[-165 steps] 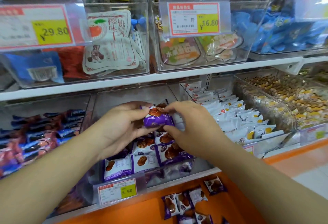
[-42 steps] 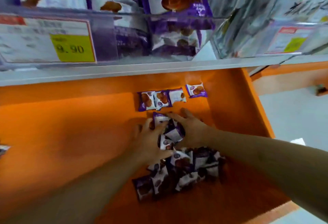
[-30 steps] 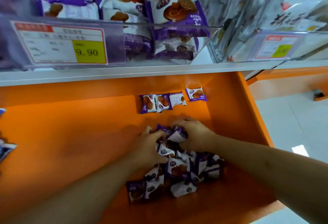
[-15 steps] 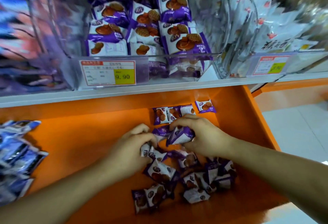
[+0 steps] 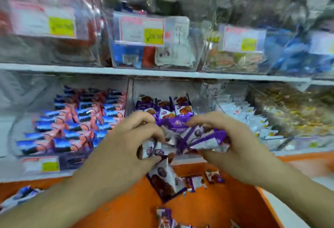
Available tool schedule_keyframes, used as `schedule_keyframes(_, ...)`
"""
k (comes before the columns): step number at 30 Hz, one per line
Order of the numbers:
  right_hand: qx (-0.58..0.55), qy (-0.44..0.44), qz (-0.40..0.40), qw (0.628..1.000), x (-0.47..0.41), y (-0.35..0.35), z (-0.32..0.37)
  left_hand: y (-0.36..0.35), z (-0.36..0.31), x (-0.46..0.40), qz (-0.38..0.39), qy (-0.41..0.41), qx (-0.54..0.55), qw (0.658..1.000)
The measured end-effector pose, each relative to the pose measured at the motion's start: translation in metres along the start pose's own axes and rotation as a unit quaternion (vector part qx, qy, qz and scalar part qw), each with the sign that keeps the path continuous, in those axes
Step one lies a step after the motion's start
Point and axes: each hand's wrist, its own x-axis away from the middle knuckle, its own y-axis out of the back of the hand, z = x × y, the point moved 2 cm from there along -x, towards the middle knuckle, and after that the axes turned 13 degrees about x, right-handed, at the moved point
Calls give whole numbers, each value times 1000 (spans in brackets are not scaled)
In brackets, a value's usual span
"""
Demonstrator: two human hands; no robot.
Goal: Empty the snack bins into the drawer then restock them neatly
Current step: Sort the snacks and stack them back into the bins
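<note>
1. An orange drawer [image 5: 226,208] holds loose purple snack packets [image 5: 214,176] on its floor, with blue packets [image 5: 21,194] at its left edge.
2. The lower white shelf [image 5: 10,175] carries clear bins: blue-and-pink packets [image 5: 75,124], purple biscuit packets [image 5: 164,109], white packets [image 5: 247,117].
3. The upper shelf [image 5: 90,69] carries more clear bins [image 5: 153,43] with blurred price tags.

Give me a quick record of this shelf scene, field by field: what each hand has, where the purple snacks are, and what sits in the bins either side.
left hand: left hand grips purple snack packs
right hand: right hand grips more of the same packs
position: both raised in front of the middle bin
middle bin: some purple packs standing at its back
drawer: orange drawer holds loose purple packs
left bin: blue and pink packs
right bin: white packs
image: blurred, price tags unreadable
</note>
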Motion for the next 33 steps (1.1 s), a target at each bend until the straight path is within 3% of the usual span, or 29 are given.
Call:
schedule_keyframes(4, 31, 10, -85, 996, -31, 0, 19, 12, 10, -50, -56, -6, -26, 998)
schedule_keyframes(9, 88, -26, -15, 996, -61, -34, 6, -6, 57, -78, -33, 69, -58, 995)
schedule_keyframes(13, 92, -22, -11, 995, -61, -45, 2, -23, 63, -80, 20, 26, -211, 977)
schedule_keyframes(15, 107, -28, -21, 994, -63, -45, -4, -25, 65, -79, 18, 21, -231, 973)
schedule_keyframes(21, 102, -24, -22, 994, -51, -47, -7, -13, 58, -76, -31, 21, -32, 999)
schedule_keyframes(26, 121, -39, -45, 991, -53, -40, -2, -15, 24, -77, 45, 51, 131, 989)
schedule_keyframes(28, 93, -50, -17, 994, -53, -38, 5, -18, 16, -78, 49, 36, 138, 989)
schedule_keyframes(30, 42, -57, -5, 998, -50, -36, 13, -20, 16, -80, 5, 33, 130, 991)
schedule_keyframes(33, -40, -67, -34, 996, -45, -31, 18, -19, 25, -85, -53, 92, 167, 980)
